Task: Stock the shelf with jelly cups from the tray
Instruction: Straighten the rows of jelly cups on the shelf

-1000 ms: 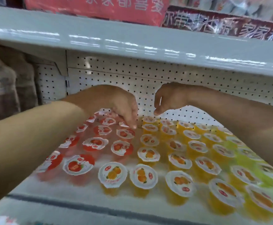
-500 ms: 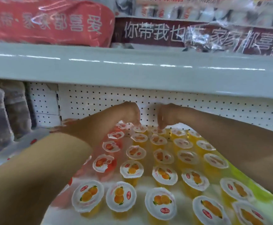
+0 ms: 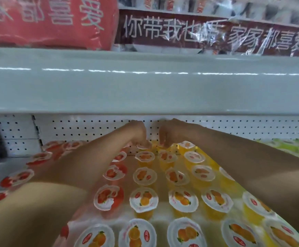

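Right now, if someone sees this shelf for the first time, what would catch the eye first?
First, the rows of orange cups across the middle and right of the lower shelf, with red cups to the left. Next, the left hand and right hand, close together at the back row by the white pegboard. Above, a red bag lies on the upper shelf.

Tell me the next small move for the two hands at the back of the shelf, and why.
Probably release and draw both hands back. The left hand and right hand are down at the rearmost row of orange jelly cups by the pegboard, which seem to sit level with their rows; whether the hands grip any is unclear.
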A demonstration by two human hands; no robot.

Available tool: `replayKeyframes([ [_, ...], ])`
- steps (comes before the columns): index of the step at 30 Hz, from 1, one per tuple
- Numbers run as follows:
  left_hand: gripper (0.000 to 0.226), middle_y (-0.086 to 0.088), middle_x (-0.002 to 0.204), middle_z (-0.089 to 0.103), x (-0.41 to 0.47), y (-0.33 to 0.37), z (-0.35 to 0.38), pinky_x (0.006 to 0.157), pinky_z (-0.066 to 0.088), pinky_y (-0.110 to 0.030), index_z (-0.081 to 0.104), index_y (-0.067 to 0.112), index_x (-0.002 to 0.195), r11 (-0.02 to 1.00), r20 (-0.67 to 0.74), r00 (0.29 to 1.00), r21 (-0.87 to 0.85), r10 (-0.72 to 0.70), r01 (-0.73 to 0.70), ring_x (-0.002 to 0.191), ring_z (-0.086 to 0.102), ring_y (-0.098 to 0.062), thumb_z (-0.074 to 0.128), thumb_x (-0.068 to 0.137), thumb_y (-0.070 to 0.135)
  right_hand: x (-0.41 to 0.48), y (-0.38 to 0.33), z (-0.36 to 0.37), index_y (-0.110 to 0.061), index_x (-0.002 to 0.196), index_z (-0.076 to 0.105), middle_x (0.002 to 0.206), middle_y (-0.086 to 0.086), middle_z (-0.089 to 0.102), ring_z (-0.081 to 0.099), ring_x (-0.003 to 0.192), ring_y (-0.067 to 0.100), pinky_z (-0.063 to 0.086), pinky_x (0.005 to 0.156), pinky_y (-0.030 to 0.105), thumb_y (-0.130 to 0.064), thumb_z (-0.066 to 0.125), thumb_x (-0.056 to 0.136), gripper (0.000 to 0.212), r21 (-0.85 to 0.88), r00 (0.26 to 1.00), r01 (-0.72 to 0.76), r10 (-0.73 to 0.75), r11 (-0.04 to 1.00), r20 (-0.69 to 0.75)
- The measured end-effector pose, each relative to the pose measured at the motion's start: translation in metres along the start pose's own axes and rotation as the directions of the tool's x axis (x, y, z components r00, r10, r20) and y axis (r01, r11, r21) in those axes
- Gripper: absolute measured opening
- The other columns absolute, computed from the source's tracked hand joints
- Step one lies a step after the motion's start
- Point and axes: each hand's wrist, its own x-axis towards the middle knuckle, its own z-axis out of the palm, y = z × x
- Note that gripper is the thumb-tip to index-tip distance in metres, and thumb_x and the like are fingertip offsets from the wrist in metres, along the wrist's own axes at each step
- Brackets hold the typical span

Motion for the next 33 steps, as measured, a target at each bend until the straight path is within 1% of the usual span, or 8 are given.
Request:
replayKeyframes([
  [3,0.041,-0.004,0.09,0.076,0.0,0.003,0.001,0.057,0.045,-0.022,0.073,0.009,0.087,1.0,-0.016,1.0,-0.004,-0.01,0.009,0.073,0.067,-0.018,0.065,0.084,0.049,0.002,-0.002,0.001,-0.018,0.104,0.073,0.106,0.001,0.072,0.066,0.097,0.02,0.055,0.087,0.035,-0.033,0.076,0.08,0.028,-0.02,1.0,0.0,0.0,1.0,-0.008],
  [8,0.036,-0.005,0.083,0.074,0.0,0.003,0.0,0.055,0.047,-0.022,0.051,0.015,0.059,0.997,-0.041,0.996,-0.027,-0.074,0.072,0.054,0.059,-0.011,0.067,0.081,0.038,-0.001,-0.002,0.002,-0.015,0.107,0.072,0.106,0.002,0.071,0.065,0.097,0.021,0.055,0.087,0.035,-0.036,0.076,0.081,0.033,-0.026,1.0,0.012,-0.012,1.0,-0.017],
  [11,0.037,-0.003,0.078,0.065,-0.006,0.005,0.001,0.054,0.041,-0.023,0.048,0.014,0.062,0.996,-0.051,0.994,0.01,-0.093,0.094,0.053,0.045,-0.013,0.065,0.084,0.038,-0.006,0.003,0.001,-0.012,0.107,0.072,0.108,0.004,0.07,0.065,0.097,0.023,0.055,0.084,0.035,-0.041,0.074,0.082,0.039,-0.022,0.998,0.024,-0.025,0.999,-0.052],
  [14,0.049,0.001,0.071,0.056,-0.014,0.003,-0.006,0.065,0.045,-0.026,0.051,0.012,0.066,0.995,-0.094,0.991,0.009,-0.1,0.101,0.058,0.048,-0.013,0.069,0.081,0.055,-0.019,0.006,-0.006,-0.014,0.102,0.074,0.107,0.003,0.071,0.066,0.096,0.022,0.056,0.085,0.038,-0.047,0.074,0.079,0.04,0.046,0.994,0.057,-0.052,0.997,-0.1],
  [17,0.044,-0.001,0.075,0.068,-0.027,0.004,-0.016,0.069,0.051,-0.027,0.059,0.013,0.071,0.996,-0.008,1.0,-0.085,-0.022,0.021,0.062,0.062,-0.013,0.076,0.077,0.054,-0.036,0.004,-0.013,-0.016,0.105,0.074,0.111,0.001,0.069,0.063,0.104,0.022,0.053,0.092,0.038,-0.056,0.072,0.078,0.048,0.064,0.995,0.095,-0.096,0.993,0.02],
  [20,0.037,0.001,0.066,0.062,-0.036,0.012,-0.012,0.052,0.048,-0.021,0.062,0.012,0.07,0.992,0.103,0.994,-0.128,0.025,-0.012,0.053,0.063,-0.01,0.078,0.078,0.044,-0.048,-0.003,-0.013,-0.02,0.107,0.072,0.121,-0.001,0.065,0.06,0.109,0.02,0.051,0.097,0.041,-0.064,0.07,0.075,0.055,0.025,0.985,0.095,-0.097,0.995,0.14],
  [24,0.038,0.0,0.064,0.053,-0.037,0.02,0.001,0.054,0.045,-0.024,0.063,0.012,0.073,0.998,0.09,0.996,-0.067,0.007,-0.001,0.056,0.053,-0.018,0.08,0.074,0.045,-0.053,-0.011,-0.008,-0.016,0.111,0.071,0.129,0.004,0.063,0.059,0.114,0.023,0.05,0.099,0.041,-0.054,0.07,0.081,0.049,-0.022,0.987,0.096,-0.093,0.995,0.133],
  [33,0.031,0.001,0.076,0.063,-0.048,0.025,0.002,0.057,0.049,-0.024,0.072,0.007,0.086,0.999,0.078,0.997,-0.046,0.012,-0.009,0.068,0.062,-0.016,0.077,0.076,0.037,-0.058,-0.011,-0.009,-0.018,0.121,0.068,0.117,-0.001,0.067,0.062,0.108,0.02,0.052,0.095,0.035,-0.04,0.074,0.082,0.044,-0.028,0.986,0.091,-0.087,0.995,0.142],
])
